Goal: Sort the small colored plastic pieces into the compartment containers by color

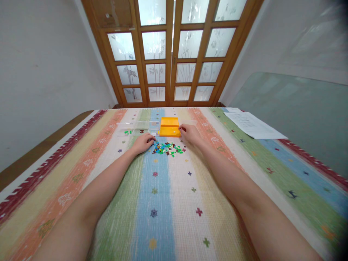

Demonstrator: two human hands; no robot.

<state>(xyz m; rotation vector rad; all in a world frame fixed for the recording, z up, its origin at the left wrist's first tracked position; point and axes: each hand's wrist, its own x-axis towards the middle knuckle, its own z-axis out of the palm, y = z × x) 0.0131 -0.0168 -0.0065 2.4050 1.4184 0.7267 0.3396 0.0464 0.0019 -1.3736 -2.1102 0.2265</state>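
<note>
A heap of small coloured pieces (pixel 167 148), green, blue, dark red and yellow, lies on the striped tablecloth (pixel 163 203). My left hand (pixel 143 142) rests at the heap's left edge, fingers curled down onto the pieces; what they pinch is too small to name. My right hand (pixel 189 132) sits to the right of a yellow tray (pixel 169 127), fingers bent and touching the tray's right side. A clear plastic compartment box (pixel 138 128) with a few green and red pieces stands left of the tray.
Sheets of printed paper (pixel 251 125) lie at the right of the table. A pane of glass (pixel 296 112) leans at the far right. Wooden doors with frosted panels (pixel 170 54) stand behind the table.
</note>
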